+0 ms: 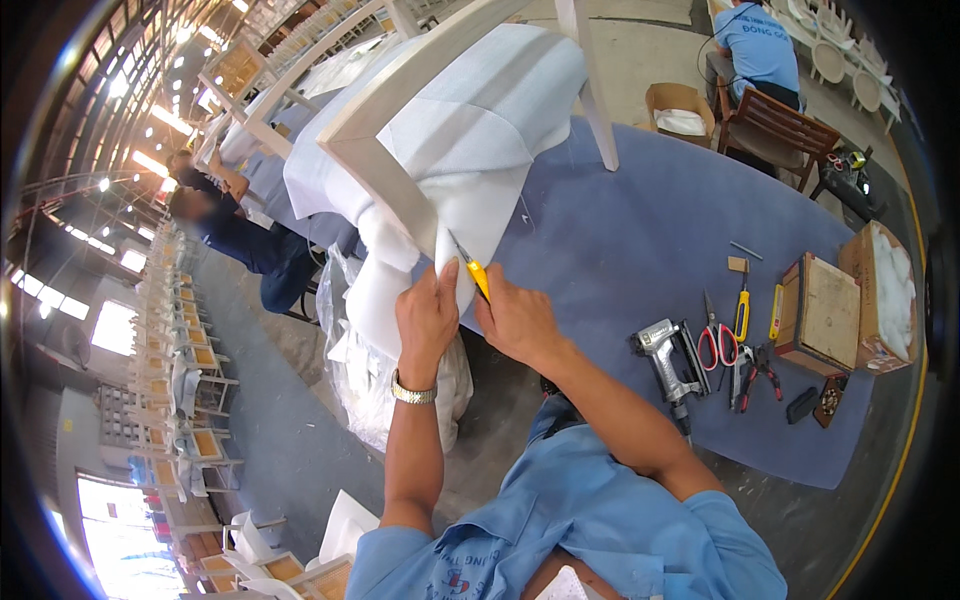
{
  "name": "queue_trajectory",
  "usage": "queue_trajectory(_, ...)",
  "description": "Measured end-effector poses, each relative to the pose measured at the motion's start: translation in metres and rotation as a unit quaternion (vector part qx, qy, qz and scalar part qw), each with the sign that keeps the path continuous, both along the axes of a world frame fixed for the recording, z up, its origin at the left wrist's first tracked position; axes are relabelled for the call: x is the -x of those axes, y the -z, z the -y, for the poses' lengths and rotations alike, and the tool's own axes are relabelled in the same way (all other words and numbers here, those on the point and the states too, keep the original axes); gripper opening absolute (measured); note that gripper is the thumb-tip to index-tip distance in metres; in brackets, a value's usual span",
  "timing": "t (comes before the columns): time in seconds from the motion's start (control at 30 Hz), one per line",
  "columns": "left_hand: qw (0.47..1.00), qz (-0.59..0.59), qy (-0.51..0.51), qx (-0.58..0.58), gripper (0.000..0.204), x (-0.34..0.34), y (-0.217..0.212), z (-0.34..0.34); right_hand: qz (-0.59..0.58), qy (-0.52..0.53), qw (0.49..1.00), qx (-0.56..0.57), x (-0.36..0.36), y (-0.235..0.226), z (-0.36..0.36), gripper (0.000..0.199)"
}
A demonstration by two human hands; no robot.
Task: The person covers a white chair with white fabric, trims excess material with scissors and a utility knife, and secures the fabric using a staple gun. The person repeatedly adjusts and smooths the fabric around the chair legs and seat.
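A yellow-handled, steel-bladed knife is clamped in the right grip, pointing toward eleven o'clock over soft white sheeting apparently pinched by the left grip.

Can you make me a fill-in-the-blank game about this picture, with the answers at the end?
1. The right hand holds a tool with a ____ handle.
2. A silver band goes around the person's ____ wrist.
3. In the picture, the scissors lie to the ____ of the silver staple gun.
4. The person's shirt is light ____.

Missing words: yellow; left; right; blue.
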State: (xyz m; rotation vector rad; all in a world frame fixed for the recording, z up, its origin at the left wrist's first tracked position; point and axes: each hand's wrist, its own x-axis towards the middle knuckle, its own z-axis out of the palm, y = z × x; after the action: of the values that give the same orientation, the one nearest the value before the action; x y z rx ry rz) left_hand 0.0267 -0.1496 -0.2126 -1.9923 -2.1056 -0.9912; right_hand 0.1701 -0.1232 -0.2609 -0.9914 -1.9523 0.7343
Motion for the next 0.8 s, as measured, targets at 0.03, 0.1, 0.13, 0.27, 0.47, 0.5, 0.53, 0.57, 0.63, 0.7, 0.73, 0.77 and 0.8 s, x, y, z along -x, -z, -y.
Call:
queue_trajectory(0.03,1.0,-0.004,-0.001,0.009,0.037,0.0,-0.002,0.0,-0.004,0.002,1.0,-0.016,-0.002,0.005,0.001,0.024)
queue_trajectory(0.1,1.0,0.01,0.004,0.003,0.037,-0.002,-0.003,0.001,-0.01,0.008,0.999,-0.05,-0.008,0.016,0.006,0.024)
queue_trajectory(0.13,1.0,0.018,0.008,-0.001,0.036,-0.003,-0.003,0.001,0.008,-0.002,0.999,-0.033,-0.01,0.019,0.009,0.024)
queue_trajectory(0.27,0.999,0.044,0.007,0.013,0.04,0.001,-0.008,0.006,0.109,-0.033,0.993,0.031,-0.022,0.038,0.031,0.026)
queue_trajectory(0.47,0.988,0.14,0.028,0.06,0.049,0.027,-0.006,0.0,-0.143,-0.054,0.988,0.035,-0.022,0.06,0.047,0.03)
queue_trajectory(0.5,0.985,0.155,0.041,0.066,0.049,0.031,-0.007,-0.001,-0.207,-0.046,0.977,0.015,-0.016,0.05,0.045,0.031)
queue_trajectory(0.53,0.981,0.171,0.056,0.072,0.05,0.034,-0.006,-0.002,-0.217,-0.048,0.975,0.007,-0.009,0.039,0.04,0.032)
queue_trajectory(0.57,0.977,0.187,0.07,0.077,0.05,0.037,-0.005,-0.003,-0.226,-0.05,0.973,-0.001,0.0,0.026,0.032,0.034)
queue_trajectory(0.63,0.976,0.192,0.077,0.066,0.051,0.04,-0.002,-0.004,-0.263,-0.016,0.963,-0.048,0.018,0.01,0.013,0.035)
queue_trajectory(0.7,0.978,0.183,0.081,0.066,0.051,0.042,-0.002,-0.004,-0.314,0.057,0.94,-0.123,0.036,0.009,-0.006,0.036)
queue_trajectory(0.73,0.979,0.172,0.078,0.07,0.051,0.044,-0.002,-0.003,-0.291,0.065,0.947,-0.123,0.036,0.01,-0.014,0.036)
queue_trajectory(0.77,0.981,0.161,0.076,0.073,0.051,0.046,-0.001,-0.002,-0.267,0.073,0.953,-0.122,0.031,0.014,-0.022,0.037)
queue_trajectory(0.8,0.981,0.163,0.081,0.066,0.052,0.042,-0.002,-0.003,-0.242,0.083,0.959,-0.124,0.027,0.017,-0.029,0.038)
